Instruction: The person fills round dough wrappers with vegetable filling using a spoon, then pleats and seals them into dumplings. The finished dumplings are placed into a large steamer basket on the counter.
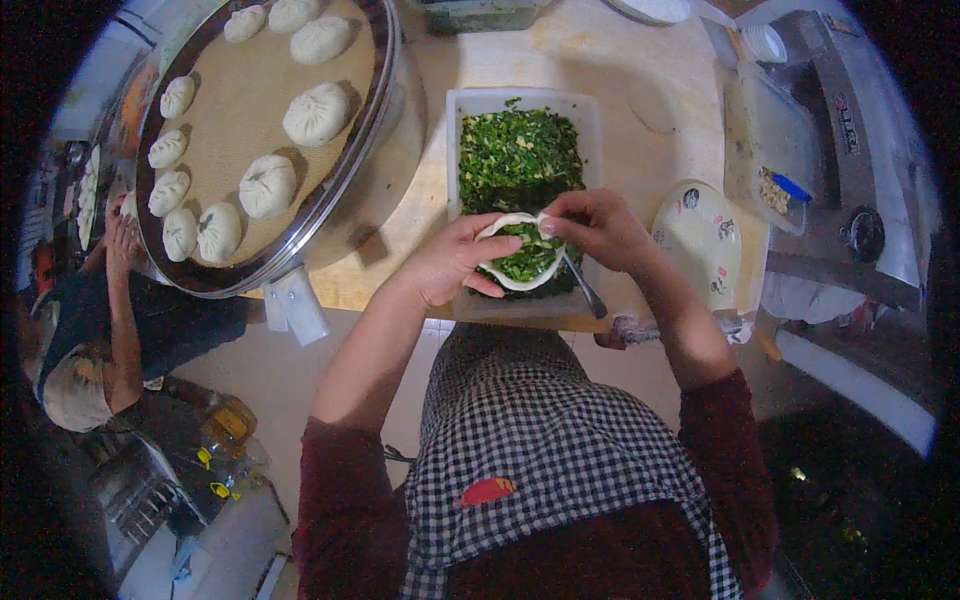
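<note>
A round dough wrapper (523, 283) filled with chopped greens (529, 251) rests in my left hand (457, 251), whose thumb lies over the filling. My right hand (596, 225) pinches the wrapper's far right edge between thumb and fingers. Below both hands stands a white rectangular tub (592, 135) of chopped green filling (517, 154). The dark handle of a utensil (586, 289) leans out at the tub's near right side; its other end is hidden. Up left, pleated buns (316, 114) sit spaced out on the tan liner of a large round metal steamer tray (386, 90).
An oval patterned plate (697, 247) lies right of the tub. A clear container with a blue-handled tool (791, 187) stands farther right, beside a metal appliance (862, 135). At the far left another person (112, 322) works. A green-tinted container (480, 15) stands at the table's back.
</note>
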